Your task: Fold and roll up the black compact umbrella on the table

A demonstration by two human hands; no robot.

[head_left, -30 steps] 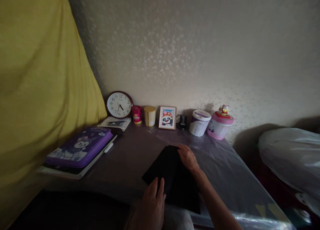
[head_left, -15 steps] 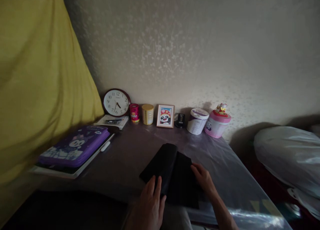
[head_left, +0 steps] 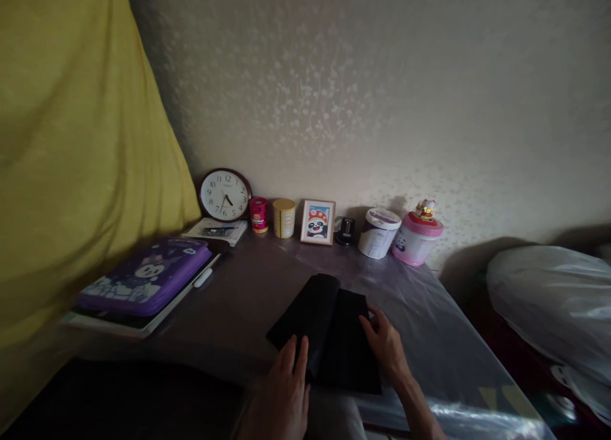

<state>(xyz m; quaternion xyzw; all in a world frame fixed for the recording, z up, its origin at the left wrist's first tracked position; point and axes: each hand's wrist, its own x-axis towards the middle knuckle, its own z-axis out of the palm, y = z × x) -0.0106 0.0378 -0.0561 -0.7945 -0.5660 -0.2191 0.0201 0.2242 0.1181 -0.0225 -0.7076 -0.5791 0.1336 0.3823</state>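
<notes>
A black folded sheet (head_left: 305,312), of cloth or some similar thin material, lies near the front of the table. Its left flap curls over in a soft fold, while the right part (head_left: 351,344) is flat. My left hand (head_left: 284,389) rests on the lower edge of the flap, fingers stretched out. At the right edge of the sheet is my right hand (head_left: 386,344), its thumb and forefinger apart and touching the top surface. Whether any finger is under the edge cannot be made out.
Along the wall stand a clock (head_left: 225,195), a pink can (head_left: 258,215), a yellow can (head_left: 284,218), a panda picture frame (head_left: 317,222), a small black object (head_left: 345,231) and two tubs (head_left: 379,233). A purple case (head_left: 147,277) lies at left. A plastic-wrapped bundle (head_left: 548,293) is at right.
My right hand has shifted from the sheet's right edge slightly inward onto its surface, with thumb and forefinger more apart. My left hand stays on the flap. The view has moved slightly.
</notes>
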